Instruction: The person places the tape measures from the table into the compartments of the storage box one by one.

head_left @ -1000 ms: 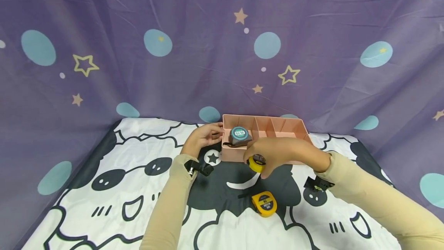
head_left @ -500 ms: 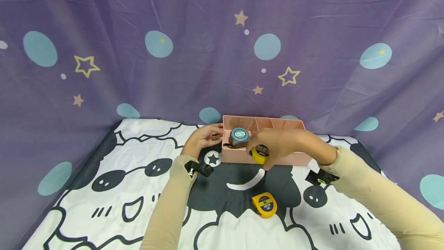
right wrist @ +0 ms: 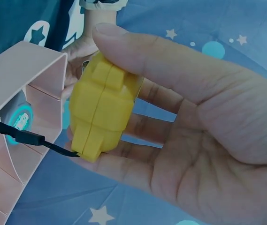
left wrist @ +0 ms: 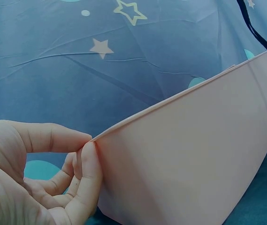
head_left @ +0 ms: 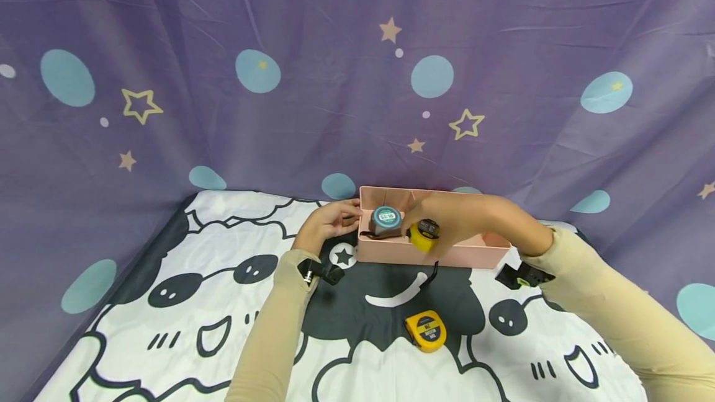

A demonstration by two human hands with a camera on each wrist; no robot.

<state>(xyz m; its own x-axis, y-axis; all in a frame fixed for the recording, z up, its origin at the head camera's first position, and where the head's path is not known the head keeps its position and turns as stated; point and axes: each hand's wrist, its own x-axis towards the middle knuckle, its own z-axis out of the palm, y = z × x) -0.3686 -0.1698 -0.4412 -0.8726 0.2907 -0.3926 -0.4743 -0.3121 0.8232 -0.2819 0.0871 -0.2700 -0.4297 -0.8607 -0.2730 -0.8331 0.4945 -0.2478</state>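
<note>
A pink divided box (head_left: 391, 253) stands at the back of the cloth. At its left end my left hand (head_left: 332, 219) pinches the rim corner; in the left wrist view, thumb and index finger meet on the edge of the box wall (left wrist: 185, 154). Over the front of the box, my right hand (head_left: 455, 219) grips a yellow tape measure (head_left: 424, 236), whose black wrist strap (head_left: 431, 275) hangs down. The right wrist view shows the yellow case (right wrist: 102, 105) between thumb and fingers. A blue-and-grey tape measure (head_left: 386, 221) lies in the left compartment.
Another yellow tape measure (head_left: 426, 331) lies on the cartoon-print cloth (head_left: 223, 340) in front of the box. Thin dividers (head_left: 406, 198) split the box. Behind it hangs a purple curtain (head_left: 313, 141) with stars.
My right hand has lifted the yellow tape measure up and back, from in front of the box to over its front wall. The strap now dangles. My left hand stays put.
</note>
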